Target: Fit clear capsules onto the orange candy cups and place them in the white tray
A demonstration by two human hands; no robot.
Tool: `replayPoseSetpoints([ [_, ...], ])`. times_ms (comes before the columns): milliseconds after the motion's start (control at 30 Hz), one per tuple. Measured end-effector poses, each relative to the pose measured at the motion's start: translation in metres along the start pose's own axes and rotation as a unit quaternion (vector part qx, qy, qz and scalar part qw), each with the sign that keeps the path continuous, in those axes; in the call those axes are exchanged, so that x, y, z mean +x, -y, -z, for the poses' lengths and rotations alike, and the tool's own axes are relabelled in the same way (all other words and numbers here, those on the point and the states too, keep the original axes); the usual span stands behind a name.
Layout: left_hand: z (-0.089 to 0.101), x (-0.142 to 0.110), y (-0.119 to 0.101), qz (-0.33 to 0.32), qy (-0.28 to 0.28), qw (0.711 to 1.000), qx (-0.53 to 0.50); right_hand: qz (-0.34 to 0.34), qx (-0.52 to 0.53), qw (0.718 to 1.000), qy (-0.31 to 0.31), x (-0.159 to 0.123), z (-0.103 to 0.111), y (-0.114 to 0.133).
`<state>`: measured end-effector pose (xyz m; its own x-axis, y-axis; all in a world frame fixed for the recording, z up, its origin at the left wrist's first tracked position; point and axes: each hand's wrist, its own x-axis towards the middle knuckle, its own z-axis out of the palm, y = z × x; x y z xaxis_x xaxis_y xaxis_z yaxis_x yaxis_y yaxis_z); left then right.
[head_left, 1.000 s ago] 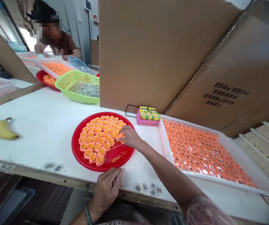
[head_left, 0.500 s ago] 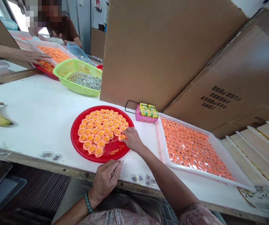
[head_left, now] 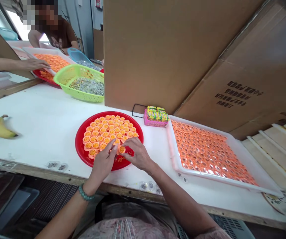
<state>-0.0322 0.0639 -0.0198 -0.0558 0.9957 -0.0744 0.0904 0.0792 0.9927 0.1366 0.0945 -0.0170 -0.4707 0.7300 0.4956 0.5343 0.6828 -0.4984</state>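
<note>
A round red tray [head_left: 79,139] holds many small orange cup-shaped pieces [head_left: 105,129] filled with yellow beads. My right hand [head_left: 139,154] pinches one orange cup piece [head_left: 122,150] between thumb and fingers, low over the tray's front half. Close beside it, my left hand [head_left: 104,161] has its thumb and index finger nearly together, pointing at that piece. Whatever may be between the left fingertips is too small to make out. Loose yellow beads [head_left: 120,159] lie on the tray under the hands.
Right of the tray are a pink basket [head_left: 155,123] of small yellow-green packets and a white tray [head_left: 207,177] of orange pieces. Cardboard [head_left: 143,56] stands behind. A banana [head_left: 0,127] and green basket [head_left: 80,96] are leftward. Another person's hand [head_left: 35,64] reaches in at far left.
My left hand has risen from the table edge to over the red tray. My right hand has moved left, bringing an orange cup piece toward the left fingers.
</note>
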Motion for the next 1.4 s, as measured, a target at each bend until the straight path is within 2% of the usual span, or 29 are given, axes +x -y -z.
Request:
replayPoseSetpoints([
  [100, 0.0, 0.012, -0.005, 0.101, 0.1, 0.978, -0.154, 0.008, 0.006, 1.0, -0.008, -0.001, -0.001, 0.004],
  [167, -0.001, 0.014, -0.004, 0.138, 0.114, 0.957, -0.229, 0.012, -0.009, 1.0, -0.026, -0.005, -0.005, 0.003],
  [267, -0.003, 0.011, 0.002, 0.148, 0.095, 0.941, -0.288, 0.009, -0.034, 0.997, -0.066, -0.016, -0.013, 0.002],
  [367, -0.005, 0.008, 0.004, 0.137, 0.061, 0.943, -0.297, -0.01, -0.042, 0.995, -0.086, -0.026, -0.017, 0.005],
  [567, -0.008, 0.008, 0.006, 0.096, 0.013, 0.97, -0.223, -0.04, -0.06, 0.994, -0.076, -0.028, -0.012, 0.014],
  [700, -0.01, 0.008, 0.013, 0.093, -0.02, 0.972, -0.213, 0.002, -0.124, 0.992, -0.003, -0.028, -0.013, 0.017],
  [767, -0.01, 0.008, 0.014, 0.093, -0.039, 0.973, -0.207, 0.009, -0.146, 0.989, 0.015, -0.033, -0.016, 0.017],
  [933, -0.008, 0.008, 0.009, 0.116, -0.057, 0.966, -0.226, -0.023, -0.123, 0.992, -0.036, -0.043, -0.019, 0.017],
  [1067, -0.009, 0.003, -0.002, 0.162, 0.005, 0.936, -0.313, -0.076, -0.08, 0.991, -0.079, -0.045, 0.001, 0.013],
  [1167, -0.013, -0.002, -0.007, 0.179, 0.041, 0.931, -0.316, -0.166, -0.069, 0.979, -0.097, -0.057, 0.03, 0.003],
  [1267, -0.021, -0.009, -0.008, 0.211, 0.066, 0.935, -0.277, -0.232, -0.084, 0.969, -0.025, -0.082, 0.057, -0.002],
  [1400, -0.03, -0.014, -0.004, 0.229, 0.074, 0.939, -0.248, -0.23, -0.075, 0.964, 0.109, -0.117, 0.071, 0.01],
])
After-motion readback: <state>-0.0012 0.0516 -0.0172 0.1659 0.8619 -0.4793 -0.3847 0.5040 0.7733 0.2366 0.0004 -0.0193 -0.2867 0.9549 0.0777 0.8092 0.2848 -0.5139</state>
